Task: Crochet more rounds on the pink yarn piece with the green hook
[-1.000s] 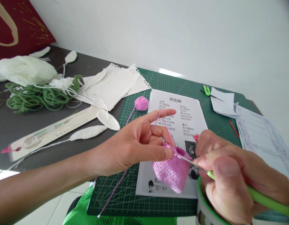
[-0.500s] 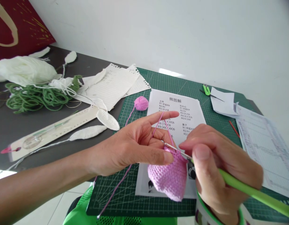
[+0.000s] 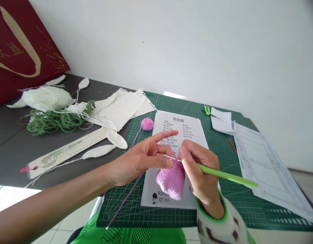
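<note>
My left hand (image 3: 142,156), seen remotely, pinches a pink crochet piece (image 3: 171,181); my right hand (image 3: 202,169) grips a green-handled hook (image 3: 227,175) across the piece's top edge.

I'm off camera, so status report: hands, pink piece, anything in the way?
Left hand pinching pink crochet piece. Right hand holding green-handled hook at its upper edge. Yarn ball beyond, on green mat. Nothing seen blocking either hand.

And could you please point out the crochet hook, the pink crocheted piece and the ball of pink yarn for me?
Crochet hook (image 3: 222,173), head view: on its green handle.
Pink crocheted piece (image 3: 171,180), head view: middle of its side.
Ball of pink yarn (image 3: 147,124), head view: middle of the ball.
</note>
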A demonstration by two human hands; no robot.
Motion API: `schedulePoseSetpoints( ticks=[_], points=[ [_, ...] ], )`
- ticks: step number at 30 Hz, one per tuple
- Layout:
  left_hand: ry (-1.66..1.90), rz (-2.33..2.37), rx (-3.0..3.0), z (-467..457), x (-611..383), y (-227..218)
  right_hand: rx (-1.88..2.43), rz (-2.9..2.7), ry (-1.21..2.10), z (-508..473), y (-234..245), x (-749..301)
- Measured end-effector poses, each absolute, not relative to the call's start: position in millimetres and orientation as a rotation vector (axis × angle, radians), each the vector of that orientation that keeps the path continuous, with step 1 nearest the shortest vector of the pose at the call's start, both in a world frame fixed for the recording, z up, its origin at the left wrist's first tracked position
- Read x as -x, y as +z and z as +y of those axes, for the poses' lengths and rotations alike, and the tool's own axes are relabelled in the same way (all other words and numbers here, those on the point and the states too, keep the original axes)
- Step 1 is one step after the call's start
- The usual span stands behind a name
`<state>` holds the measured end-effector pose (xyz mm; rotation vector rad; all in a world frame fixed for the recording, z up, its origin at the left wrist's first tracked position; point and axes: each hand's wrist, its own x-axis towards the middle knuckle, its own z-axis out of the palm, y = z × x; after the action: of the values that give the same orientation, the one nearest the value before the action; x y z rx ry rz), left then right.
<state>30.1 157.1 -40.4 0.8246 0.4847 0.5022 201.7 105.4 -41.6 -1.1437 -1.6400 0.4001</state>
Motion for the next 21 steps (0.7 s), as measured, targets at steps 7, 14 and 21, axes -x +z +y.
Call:
schedulePoseSetpoints(
  ticks=[7, 14, 21],
  points=[
    [0.639, 0.519, -0.857, 136.8, -33.9, -30.6, 1.092, -1.674, 0.329, 100.1, -39.3, -202.2],
    [0.850, 0.638, -0.843, 85.4, -31.7, -12.2, 1.059, -1.715, -0.010, 66.6, -14.3, -181.9],
    [1.103, 0.894, -0.808, 32.7, -41.2, 3.9, 0.975, -1.672, -0.312, 35.5, -20.2, -169.2]
  ],
)
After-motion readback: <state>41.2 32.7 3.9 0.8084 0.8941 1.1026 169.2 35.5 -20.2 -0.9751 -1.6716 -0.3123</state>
